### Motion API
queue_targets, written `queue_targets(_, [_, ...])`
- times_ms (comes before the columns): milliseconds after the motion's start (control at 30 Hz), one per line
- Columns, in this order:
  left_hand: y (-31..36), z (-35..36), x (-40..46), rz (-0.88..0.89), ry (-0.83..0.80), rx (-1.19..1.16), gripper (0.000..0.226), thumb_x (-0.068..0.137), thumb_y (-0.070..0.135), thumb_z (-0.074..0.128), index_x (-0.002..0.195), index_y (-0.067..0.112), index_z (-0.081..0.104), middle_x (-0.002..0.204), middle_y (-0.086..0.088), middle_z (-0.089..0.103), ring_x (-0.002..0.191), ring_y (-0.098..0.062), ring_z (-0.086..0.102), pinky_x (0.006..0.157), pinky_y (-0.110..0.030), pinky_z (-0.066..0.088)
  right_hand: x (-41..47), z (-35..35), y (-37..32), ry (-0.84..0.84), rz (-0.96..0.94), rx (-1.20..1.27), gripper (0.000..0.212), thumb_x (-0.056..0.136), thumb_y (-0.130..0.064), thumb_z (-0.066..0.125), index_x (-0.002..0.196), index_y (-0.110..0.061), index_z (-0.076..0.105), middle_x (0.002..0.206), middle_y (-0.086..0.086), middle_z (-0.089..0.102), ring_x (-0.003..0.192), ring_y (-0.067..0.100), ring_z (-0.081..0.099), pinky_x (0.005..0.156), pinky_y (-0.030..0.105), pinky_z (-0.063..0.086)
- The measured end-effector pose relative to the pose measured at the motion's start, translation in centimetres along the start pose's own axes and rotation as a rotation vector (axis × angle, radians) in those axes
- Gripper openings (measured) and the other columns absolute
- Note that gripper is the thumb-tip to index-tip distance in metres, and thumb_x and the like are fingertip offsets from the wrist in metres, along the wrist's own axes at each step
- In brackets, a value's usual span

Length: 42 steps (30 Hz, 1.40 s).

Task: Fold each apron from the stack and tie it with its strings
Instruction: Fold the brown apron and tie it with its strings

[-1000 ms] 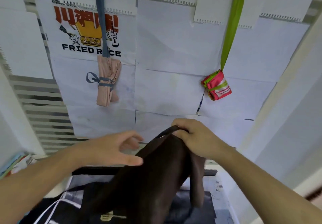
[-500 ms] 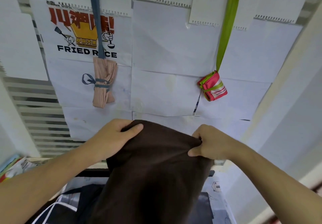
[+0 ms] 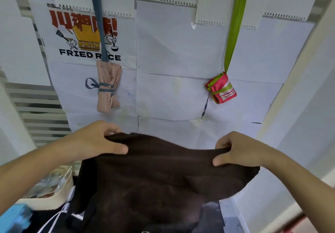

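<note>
L hand (image 3: 96, 142) grips the top-left edge of the dark brown apron (image 3: 154, 178), thumb lying over the near face, fingers curled behind the fabric. R hand (image 3: 239, 150) pinches the top-right edge, thumb on the near side, fingers folded over the hem. Hands well apart, cloth stretched between them w/ a slight sag in the top edge; rest of the apron hangs down toward the near side, right corner flaring out past the R wrist.

Below the apron: a dark pile (image 3: 210, 218) of more fabric w/ white strings (image 3: 52, 220) trailing at near left; can't tell how many pieces. A light bench (image 3: 233, 214) edge shows at near right of the pile. Left of that, a pale tray (image 3: 47, 199) w/ packaged stuff, blurred, and a blue object (image 3: 16, 216) at the near-left corner.

Far side: wall papered w/ white sheets (image 3: 172, 51). "FRIED RICE" poster (image 3: 85, 38) at far left. A folded pink apron bundle (image 3: 107, 87) tied w/ grey-blue string hangs over the poster from a grey-blue strap (image 3: 97, 19). A red/green folded bundle (image 3: 221, 88) hangs at far right from a green strap (image 3: 235, 24). Both bundles sit above and beyond the hands, not touching the brown apron. Striped blinds (image 3: 38, 113) at left, plain white wall at right.
</note>
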<state>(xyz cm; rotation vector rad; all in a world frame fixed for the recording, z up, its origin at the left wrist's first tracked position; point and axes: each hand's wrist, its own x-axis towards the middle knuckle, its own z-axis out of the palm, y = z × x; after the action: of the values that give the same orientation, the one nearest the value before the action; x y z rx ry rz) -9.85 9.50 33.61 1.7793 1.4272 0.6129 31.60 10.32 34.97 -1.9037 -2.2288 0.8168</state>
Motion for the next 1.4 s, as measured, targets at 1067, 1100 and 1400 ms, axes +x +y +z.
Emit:
queue_targets(1067, [-16.7, 10.8, 12.6, -0.126, 0.059, 0.597, 0.016, 0.098, 0.024, 0.070, 0.082, 0.027, 0.066, 0.084, 0.006, 0.062, 0.079, -0.016, 0.061, 0.069, -0.034, 0.046, 17.9, 12.9, 12.1, -0.026, 0.076, -0.499, 0.011, 0.100, -0.021, 0.056, 0.098, -0.025, 0.065, 0.100, 0.004, 0.067, 0.093, 0.029, 0.061, 0.083, 0.041, 0.055])
queue_targets(1100, [-18.2, 12.2, 13.2, -0.155, 0.076, 0.595, 0.017, 0.099, 0.025, 0.068, 0.083, 0.031, 0.065, 0.083, 0.008, 0.060, 0.080, -0.017, 0.061, 0.068, -0.034, 0.047, 19.0, 14.6, 13.1, 0.005, 0.060, -0.555, 0.013, 0.099, -0.019, 0.054, 0.096, -0.025, 0.066, 0.094, 0.003, 0.068, 0.087, 0.028, 0.060, 0.080, 0.039, 0.054])
queue_targets(1400, [-32.1, 27.4, 17.7, -0.386, 0.215, -0.124, 0.072, 0.101, 0.026, 0.066, 0.161, 0.030, 0.026, 0.129, 0.009, 0.064, 0.109, -0.015, 0.069, 0.086, -0.035, 0.061, 21.1, 33.7, 17.4, 0.559, 0.016, -0.541, 0.060, 0.085, -0.014, 0.062, 0.142, -0.001, 0.048, 0.139, 0.025, 0.047, 0.126, 0.047, 0.044, 0.111, 0.054, 0.035])
